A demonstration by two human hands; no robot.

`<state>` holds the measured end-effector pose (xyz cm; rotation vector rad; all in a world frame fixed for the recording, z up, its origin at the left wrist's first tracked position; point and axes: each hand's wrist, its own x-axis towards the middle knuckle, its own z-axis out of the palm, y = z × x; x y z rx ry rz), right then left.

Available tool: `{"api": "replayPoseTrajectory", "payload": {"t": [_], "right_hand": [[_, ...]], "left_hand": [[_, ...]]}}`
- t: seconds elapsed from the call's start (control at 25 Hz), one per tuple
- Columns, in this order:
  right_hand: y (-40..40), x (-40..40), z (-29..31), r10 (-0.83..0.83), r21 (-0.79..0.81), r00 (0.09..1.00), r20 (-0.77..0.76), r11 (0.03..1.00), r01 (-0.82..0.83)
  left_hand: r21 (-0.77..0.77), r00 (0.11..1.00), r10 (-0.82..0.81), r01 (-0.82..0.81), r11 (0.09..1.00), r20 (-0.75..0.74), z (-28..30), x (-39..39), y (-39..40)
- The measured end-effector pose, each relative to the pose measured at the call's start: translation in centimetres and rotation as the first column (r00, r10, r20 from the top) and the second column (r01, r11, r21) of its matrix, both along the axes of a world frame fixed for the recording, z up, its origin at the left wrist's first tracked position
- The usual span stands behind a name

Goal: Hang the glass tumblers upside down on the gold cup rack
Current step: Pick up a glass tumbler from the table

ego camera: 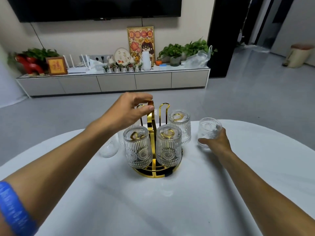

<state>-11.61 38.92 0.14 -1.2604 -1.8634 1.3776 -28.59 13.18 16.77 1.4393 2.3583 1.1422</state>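
**Left hand on the rack handle, right hand around a loose tumbler**

Head view: the gold cup rack point(154, 150) stands near the middle of a table point(153, 201) covered in white cloth. Its round base rests flat on the cloth, and a tall central handle rises from it. The left hand point(131, 109) pinches the top of that handle between thumb and fingertips. A blue band point(15, 212) circles the left forearm at the lower left edge.

Three ribbed glass tumblers hang upside down on the rack's looped pegs: one at front left point(138, 147), one at front right point(168, 145) and one at back right point(179, 125). Another looped peg point(164, 108) stands bare behind the handle, just beside the left hand's fingers.

To the right of the rack, apart from it, the right hand point(216, 142) is closed around a fourth tumbler point(208, 130), which is tilted with its patterned base toward the camera. A clear glass vessel point(109, 147) sits left of the rack, partly hidden behind the left forearm; its exact shape cannot be told.
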Motion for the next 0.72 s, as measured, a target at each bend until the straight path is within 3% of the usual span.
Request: {"api": "replayPoseTrajectory", "payload": {"t": [0.16, 0.28, 0.52, 0.72], "right_hand": [[-0.1, -0.7, 0.3, -0.042, -0.014, 0.992, -0.119, 0.999, 0.041], [-0.6, -0.3, 4.8, 0.091, 0.062, 0.977, -0.191, 0.995, -0.08], [-3.3, -3.5, 19.1, 0.262, 0.487, 0.963, 0.062, 0.834, -0.259], [-7.0, -8.6, 21.3, 0.26, 0.585, 0.949, 0.18, 0.747, -0.316]], "left_hand": [[-0.027, 1.0, -0.019, 0.018, 0.999, -0.005, -0.2, -0.7, 0.0], [-0.029, 1.0, -0.006, 0.006, 1.0, 0.006, -0.1, -0.8, -0.2], [0.028, 0.997, 0.005, -0.007, 1.0, 0.076, -0.7, -0.4, -0.3], [0.028, 0.997, 0.007, -0.01, 1.0, 0.075, -1.1, -0.8, -0.3]]}}
